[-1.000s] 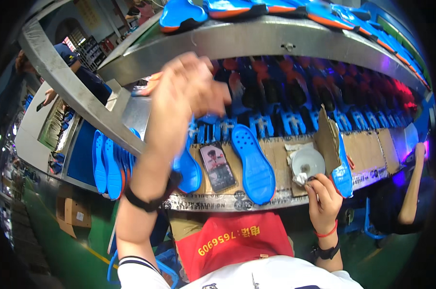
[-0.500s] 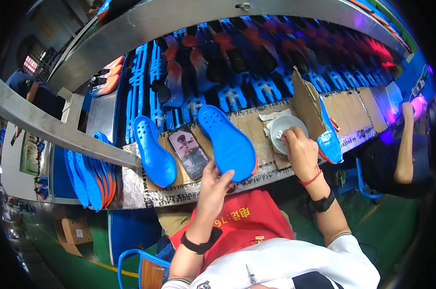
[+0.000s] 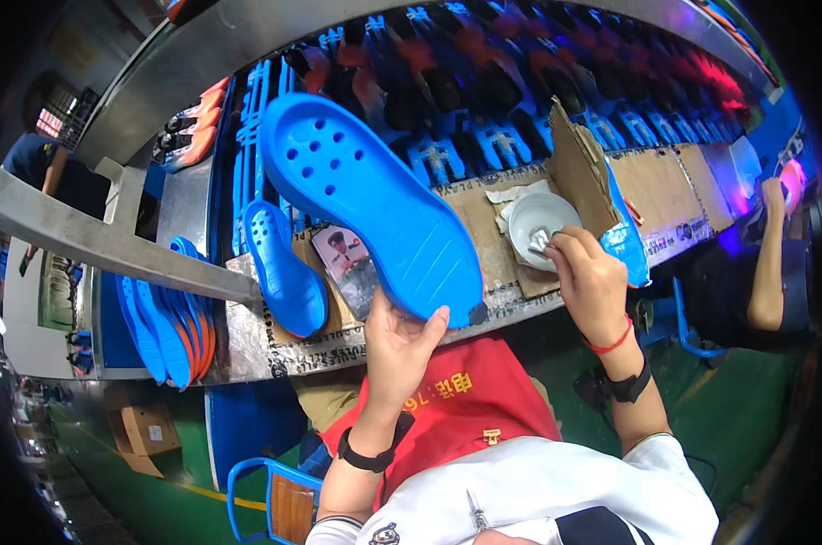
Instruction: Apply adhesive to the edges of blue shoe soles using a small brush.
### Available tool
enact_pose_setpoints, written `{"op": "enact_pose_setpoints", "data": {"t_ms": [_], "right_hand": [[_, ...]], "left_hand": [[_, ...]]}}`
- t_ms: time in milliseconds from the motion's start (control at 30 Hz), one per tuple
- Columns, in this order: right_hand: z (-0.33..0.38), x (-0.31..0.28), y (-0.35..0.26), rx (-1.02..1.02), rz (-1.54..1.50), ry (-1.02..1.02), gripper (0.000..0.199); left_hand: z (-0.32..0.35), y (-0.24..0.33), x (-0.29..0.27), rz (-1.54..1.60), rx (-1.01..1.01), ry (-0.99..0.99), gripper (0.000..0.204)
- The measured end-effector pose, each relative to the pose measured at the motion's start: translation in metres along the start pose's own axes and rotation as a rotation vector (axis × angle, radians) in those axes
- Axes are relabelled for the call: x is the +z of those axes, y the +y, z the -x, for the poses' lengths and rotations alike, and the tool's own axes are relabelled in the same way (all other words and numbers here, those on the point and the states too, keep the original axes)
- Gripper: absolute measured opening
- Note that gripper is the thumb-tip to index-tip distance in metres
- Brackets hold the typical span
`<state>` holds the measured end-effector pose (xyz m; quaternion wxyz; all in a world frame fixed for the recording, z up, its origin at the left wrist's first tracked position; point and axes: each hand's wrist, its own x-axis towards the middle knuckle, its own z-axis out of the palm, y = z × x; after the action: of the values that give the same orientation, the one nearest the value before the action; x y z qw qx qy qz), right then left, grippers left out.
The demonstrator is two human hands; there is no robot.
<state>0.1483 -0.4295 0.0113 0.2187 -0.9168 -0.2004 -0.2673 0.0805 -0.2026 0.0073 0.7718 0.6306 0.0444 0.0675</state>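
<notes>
My left hand (image 3: 402,350) grips the heel end of a blue shoe sole (image 3: 374,204), thumb on top. The sole is raised off the bench and tilted, with small holes at its far end. The fingers of my right hand (image 3: 592,282) are pinched together at the near rim of a pale bowl (image 3: 526,213). Something small and whitish shows at the fingertips; its kind is unclear. A second blue sole (image 3: 283,272) lies on the bench at the left. Between it and the held sole is a phone (image 3: 343,263), partly covered by the held sole.
An upright cardboard piece (image 3: 579,168) stands right of the bowl beside a blue piece (image 3: 624,250). Several soles (image 3: 161,331) lean at the left below a metal bar (image 3: 111,232). Behind the bench is a rack (image 3: 502,150) with shoe parts. A co-worker's arm (image 3: 770,254) is at the right.
My left hand has lifted the sole and brought it closer, its far end swinging up and left over the phone. My right hand has shifted slightly toward the right, still at the bowl.
</notes>
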Motion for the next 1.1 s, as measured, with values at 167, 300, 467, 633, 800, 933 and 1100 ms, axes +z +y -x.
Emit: {"op": "enact_pose_setpoints", "data": {"t_ms": [167, 300, 467, 633, 800, 933, 1100], "right_hand": [[0.009, -0.026, -0.03, -0.028, -0.357, 0.023, 0.017], [0.017, -0.022, -0.043, -0.156, -0.445, 0.018, 0.021], [0.019, -0.016, -0.047, -0.224, -0.381, -0.011, 0.021], [0.018, -0.016, -0.047, -0.207, -0.378, -0.027, 0.022], [0.018, -0.015, -0.046, -0.224, -0.399, -0.011, 0.022], [0.017, -0.016, -0.046, -0.223, -0.356, -0.006, 0.022], [0.016, -0.015, -0.043, -0.191, -0.31, 0.019, 0.02]], "left_hand": [[0.005, 0.001, 0.006, -0.144, 0.068, 0.085, 0.049], [0.008, 0.004, 0.011, -0.284, 0.145, 0.088, 0.047], [0.013, 0.005, 0.015, -0.345, 0.22, 0.095, 0.047], [0.014, 0.005, 0.015, -0.364, 0.261, 0.076, 0.047], [0.016, 0.004, 0.013, -0.396, 0.227, 0.061, 0.05], [0.017, 0.006, 0.015, -0.364, 0.203, 0.061, 0.053], [0.016, 0.007, 0.014, -0.377, 0.206, 0.047, 0.053]]}}
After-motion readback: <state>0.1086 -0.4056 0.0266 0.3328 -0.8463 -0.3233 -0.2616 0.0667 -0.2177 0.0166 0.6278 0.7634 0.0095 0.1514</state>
